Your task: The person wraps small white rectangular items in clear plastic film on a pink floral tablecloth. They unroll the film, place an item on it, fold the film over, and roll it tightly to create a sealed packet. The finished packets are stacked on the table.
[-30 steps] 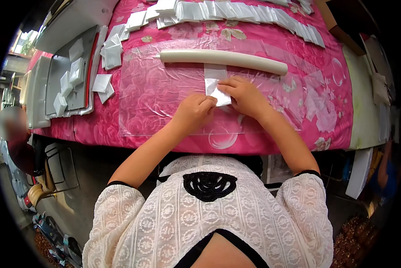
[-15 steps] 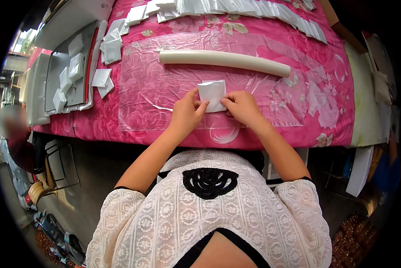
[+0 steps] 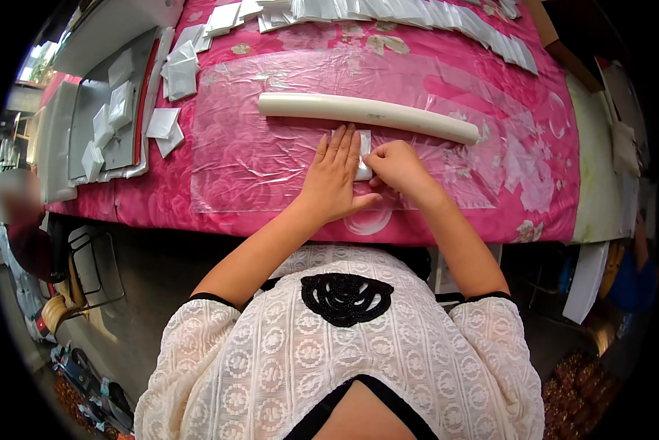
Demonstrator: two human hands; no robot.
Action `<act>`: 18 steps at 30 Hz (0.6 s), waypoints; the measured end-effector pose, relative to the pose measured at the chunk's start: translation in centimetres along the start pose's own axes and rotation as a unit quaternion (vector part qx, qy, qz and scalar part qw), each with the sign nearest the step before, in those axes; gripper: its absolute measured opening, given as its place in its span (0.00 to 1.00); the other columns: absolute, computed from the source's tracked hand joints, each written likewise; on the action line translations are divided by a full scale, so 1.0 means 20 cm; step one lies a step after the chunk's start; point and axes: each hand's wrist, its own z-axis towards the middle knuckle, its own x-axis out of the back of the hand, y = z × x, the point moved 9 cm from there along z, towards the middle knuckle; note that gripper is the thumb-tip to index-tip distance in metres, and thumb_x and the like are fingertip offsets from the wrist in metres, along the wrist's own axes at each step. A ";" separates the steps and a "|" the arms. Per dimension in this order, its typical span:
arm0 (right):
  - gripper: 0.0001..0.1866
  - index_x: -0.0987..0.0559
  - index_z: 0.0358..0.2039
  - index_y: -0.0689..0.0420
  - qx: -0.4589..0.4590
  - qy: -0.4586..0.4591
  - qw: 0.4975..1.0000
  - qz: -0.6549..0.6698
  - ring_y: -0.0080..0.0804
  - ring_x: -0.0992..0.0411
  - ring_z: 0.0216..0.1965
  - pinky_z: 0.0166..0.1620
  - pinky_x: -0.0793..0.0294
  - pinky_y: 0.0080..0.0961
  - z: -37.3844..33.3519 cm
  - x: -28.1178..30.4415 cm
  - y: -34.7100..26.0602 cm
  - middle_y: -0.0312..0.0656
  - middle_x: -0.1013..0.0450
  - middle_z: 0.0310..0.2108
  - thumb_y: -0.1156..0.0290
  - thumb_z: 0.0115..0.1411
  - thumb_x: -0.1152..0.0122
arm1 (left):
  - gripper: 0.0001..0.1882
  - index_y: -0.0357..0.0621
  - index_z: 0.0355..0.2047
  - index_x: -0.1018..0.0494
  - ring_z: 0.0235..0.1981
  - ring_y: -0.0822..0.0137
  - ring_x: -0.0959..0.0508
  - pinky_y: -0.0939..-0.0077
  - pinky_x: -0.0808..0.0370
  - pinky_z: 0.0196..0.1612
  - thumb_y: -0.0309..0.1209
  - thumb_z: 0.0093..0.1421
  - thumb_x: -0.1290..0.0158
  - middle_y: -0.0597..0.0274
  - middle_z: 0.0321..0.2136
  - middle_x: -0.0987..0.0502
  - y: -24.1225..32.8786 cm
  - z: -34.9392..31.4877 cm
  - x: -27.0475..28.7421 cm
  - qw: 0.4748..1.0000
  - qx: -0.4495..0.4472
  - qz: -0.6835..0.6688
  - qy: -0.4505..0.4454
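A small white square packet (image 3: 365,148) lies on a clear plastic sheet (image 3: 245,158) near the front of the table. My left hand (image 3: 333,176) rests flat on top of it, fingers stretched forward, hiding most of its left part. With curled fingers, my right hand (image 3: 397,167) pinches the packet's right edge. Just beyond both hands lies a long cream-white tube (image 3: 366,111), slanting slightly nearer at its right end.
Rows of white packets (image 3: 388,10) line the far side of the pink flowered cloth (image 3: 160,224). More packets (image 3: 166,130) sit at the left, beside a grey tray (image 3: 91,95) holding several. A cardboard box (image 3: 564,48) stands far right. Another person's dark sleeve (image 3: 32,246) shows at the left.
My left hand has gone from holding the packet's left edge to lying flat over it. The packet has come down flat on the sheet. The tube's right end has shifted slightly nearer.
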 end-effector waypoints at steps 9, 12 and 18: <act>0.22 0.26 0.42 0.58 0.288 0.131 0.845 -0.431 0.39 0.32 0.46 0.48 0.33 0.34 -0.23 0.00 -0.28 0.48 0.30 0.45 0.61 0.47 0.40 | 0.51 0.29 0.59 0.54 0.64 0.51 0.56 0.56 0.59 0.63 0.55 0.47 0.48 0.41 0.61 0.55 -0.01 -0.06 0.11 0.996 -0.001 -0.065 0.068; 0.27 0.30 0.49 0.58 0.514 0.148 0.733 -0.421 0.40 0.41 0.56 0.59 0.47 0.36 -0.25 -0.17 -0.36 0.48 0.37 0.53 0.61 0.49 0.41 | 0.37 0.33 0.55 0.43 0.57 0.54 0.41 0.61 0.44 0.58 0.39 0.49 0.43 0.42 0.54 0.41 -0.09 -0.27 0.21 0.961 0.067 -0.251 0.095; 0.35 0.42 0.59 0.57 0.434 0.048 0.819 -0.373 0.49 0.60 0.64 0.63 0.63 0.47 -0.13 -0.45 -0.35 0.52 0.55 0.63 0.49 0.56 0.53 | 0.15 0.36 0.42 0.29 0.39 0.70 0.24 0.81 0.28 0.40 0.34 0.60 0.51 0.56 0.39 0.24 -0.19 -0.94 -0.10 0.596 0.441 -0.664 -0.095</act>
